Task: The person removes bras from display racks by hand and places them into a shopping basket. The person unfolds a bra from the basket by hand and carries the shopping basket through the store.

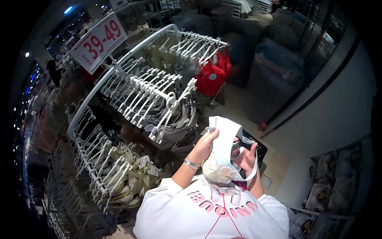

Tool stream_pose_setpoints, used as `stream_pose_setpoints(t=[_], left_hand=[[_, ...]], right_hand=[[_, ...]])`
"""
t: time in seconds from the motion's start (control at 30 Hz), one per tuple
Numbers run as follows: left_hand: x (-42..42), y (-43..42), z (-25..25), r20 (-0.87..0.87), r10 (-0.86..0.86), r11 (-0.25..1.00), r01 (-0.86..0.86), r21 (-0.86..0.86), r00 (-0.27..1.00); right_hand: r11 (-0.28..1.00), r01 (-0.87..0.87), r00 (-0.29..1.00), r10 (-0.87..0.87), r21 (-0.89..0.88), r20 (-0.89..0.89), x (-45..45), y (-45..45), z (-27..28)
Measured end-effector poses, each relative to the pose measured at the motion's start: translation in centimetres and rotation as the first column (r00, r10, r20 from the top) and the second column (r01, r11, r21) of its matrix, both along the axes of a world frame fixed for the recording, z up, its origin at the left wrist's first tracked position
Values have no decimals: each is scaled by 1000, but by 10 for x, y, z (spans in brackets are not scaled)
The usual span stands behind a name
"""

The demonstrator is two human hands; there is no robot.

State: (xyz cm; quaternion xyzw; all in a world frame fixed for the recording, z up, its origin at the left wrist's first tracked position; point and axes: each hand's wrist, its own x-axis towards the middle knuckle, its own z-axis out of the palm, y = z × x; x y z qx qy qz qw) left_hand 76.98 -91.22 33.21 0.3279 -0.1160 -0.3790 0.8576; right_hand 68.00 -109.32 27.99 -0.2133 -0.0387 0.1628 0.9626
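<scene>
A white bra (225, 139) with lace flowers on its cup is held up in front of my chest. My left hand (204, 148), with a silver bracelet at the wrist, pinches the band along its left side. On the other side my right hand (246, 160) grips the bra, and a strap loops over the fingers and down past the palm. A small clear or grey piece shows by the right fingertips; I cannot make out what it is. Parts of the right fingers are hidden behind the fabric.
At left stands a white display rack (81, 107) with several hangers of bras, a red bra (213, 77) among them. A price sign (99, 42) tops it. Large wrapped bundles (274, 75) stand behind, by a white wall (334, 95). Shelves with packaged goods (320, 195) are at lower right.
</scene>
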Motion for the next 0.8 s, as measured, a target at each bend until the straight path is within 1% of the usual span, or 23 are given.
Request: stream_pose_setpoints(t=[0.03, 0.07, 0.1, 0.13, 0.2, 0.23, 0.27, 0.3, 0.33, 0.37, 0.4, 0.43, 0.47, 0.5, 0.53, 0.57, 0.6, 0.63, 0.67, 0.7, 0.73, 0.8], left_hand=[[3, -7, -2, -18, 49, 999, -49, -6, 999], [8, -15, -23, -150, 153, 988, -154, 4, 977], [8, -22, -25, -173, 250, 968, -242, 66, 953], [9, -27, -27, -184, 355, 933, -334, 134, 917], [12, -35, -48, -73, 302, 942, -285, 180, 951], [14, -41, -57, -18, 273, 944, -265, 196, 962], [17, -44, -63, 3, 202, 927, -192, 323, 979], [20, -46, -67, 16, 127, 886, -121, 447, 992], [21, -50, -74, 22, 49, 824, -53, 565, 999], [21, -58, -88, 100, 30, 808, -83, 583, 995], [11, -73, -94, 410, 92, 686, -356, 635, 908], [4, -85, -90, 677, -20, 631, -516, 579, 736], [-5, -94, -84, 862, -145, 598, -652, 467, 485], [-14, -106, -73, 823, -174, 815, -390, 428, 541], [-23, -115, -61, 799, -319, 904, -91, 419, 509], [-38, -124, -47, 778, -369, 910, 28, 414, 507], [-50, -134, -39, 758, -419, 904, 145, 403, 499], [-52, -146, -44, 743, -431, 895, 138, 424, 513], [-51, -159, -53, 725, -445, 885, 133, 446, 526], [-52, -168, -66, 749, -481, 867, 125, 482, 455], [-56, -171, -58, 655, -579, 810, 254, 529, 485], [-60, -179, -52, 484, -772, 636, 480, 605, 412]], right_hand=[[1000, -4, 996, 3, 14, 89, -3, -12, -9], [1000, -10, 984, 5, 25, 179, -5, -25, -19], [987, 159, 983, -160, 12, 94, -15, -33, -17], [934, 348, 937, -346, -73, 42, -22, -41, -11], [834, 549, 836, -546, 62, -52, -41, -62, -3], [826, 559, 829, -558, 73, -41, -50, -77, -3], [818, 569, 822, -569, 82, -30, -58, -88, -3], [796, 605, 792, -601, 0, -107, -63, -94, 9], [663, 689, 664, -739, -293, -113, -65, -91, 21], [636, 654, 661, -744, -409, -98, -67, -86, 38], [597, 613, 659, -747, -518, -82, -68, -79, 50], [587, 580, 693, -720, -565, -36, -69, -75, 50], [591, 530, 740, -673, -608, -8, -68, -72, 49], [560, 503, 733, -680, -659, -18, -64, -66, 46], [529, 469, 726, -687, -707, -32, -60, -63, 41], [403, 463, 716, -695, -790, 65, -60, -65, 27], [264, 449, 709, -686, -853, 161, -62, -68, 17], [221, 456, 687, -704, -862, 182, -66, -71, 21], [203, 430, 679, -715, -880, 167, -73, -75, 22], [161, 363, 687, -711, -918, 147, -82, -84, 18], [122, 292, 691, -713, -949, 121, -93, -93, 15], [158, 253, 673, -737, -955, 57, -115, -112, 23]])
